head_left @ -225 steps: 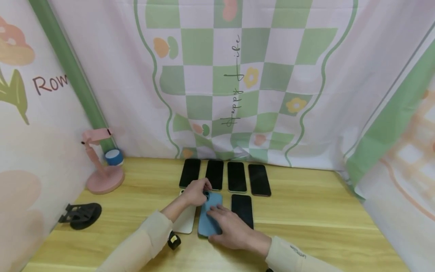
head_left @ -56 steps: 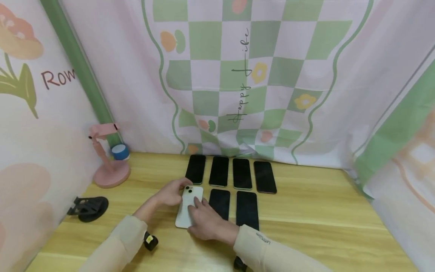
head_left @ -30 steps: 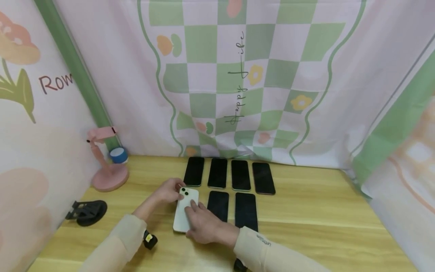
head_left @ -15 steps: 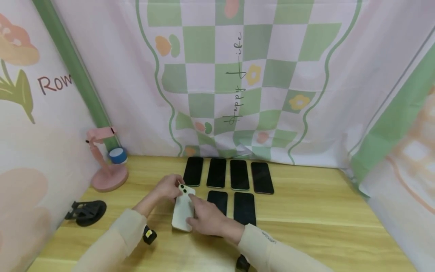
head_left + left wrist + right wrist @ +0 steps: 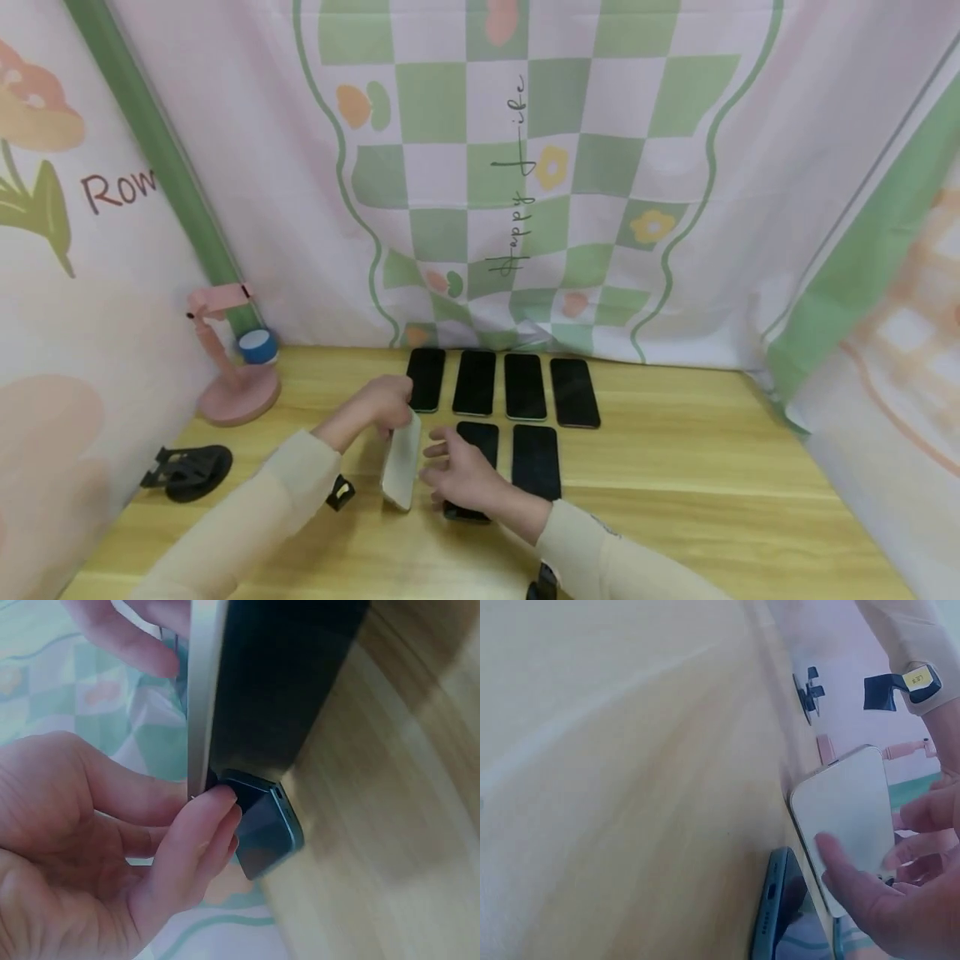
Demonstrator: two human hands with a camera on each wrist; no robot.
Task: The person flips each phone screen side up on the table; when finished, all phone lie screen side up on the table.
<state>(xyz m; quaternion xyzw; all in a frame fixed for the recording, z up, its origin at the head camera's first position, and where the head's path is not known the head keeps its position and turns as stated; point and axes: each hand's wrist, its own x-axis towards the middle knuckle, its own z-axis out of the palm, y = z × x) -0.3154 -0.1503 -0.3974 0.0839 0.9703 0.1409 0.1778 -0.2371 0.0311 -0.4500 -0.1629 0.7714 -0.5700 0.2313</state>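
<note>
My left hand (image 5: 386, 404) pinches the top end of a white-backed phone (image 5: 401, 467), which stands tilted up on its long edge. In the left wrist view, the thumb and fingers of my left hand (image 5: 112, 840) close on the corner of this phone (image 5: 277, 682), its dark screen facing the table side. Just right of it, my right hand (image 5: 468, 479) has spread, loosely bent fingers and holds nothing. From the right wrist view, the thumb of my right hand (image 5: 900, 915) overlaps the pale back of the phone (image 5: 847, 802). Under the right hand lies a dark-screened phone (image 5: 480, 442).
Another black-screened phone (image 5: 536, 458) lies to the right. Several more, such as the leftmost phone (image 5: 427, 379), form a row along the back by the curtain. A pink stand (image 5: 236, 396), a blue-topped round container (image 5: 257, 346) and a black folding stand (image 5: 191, 472) are at the left.
Earlier a blue-backed phone lay where a dark screen now faces up. The white phone has gone from nearly flat to tilted on edge; my right hand has come off it to the right.
</note>
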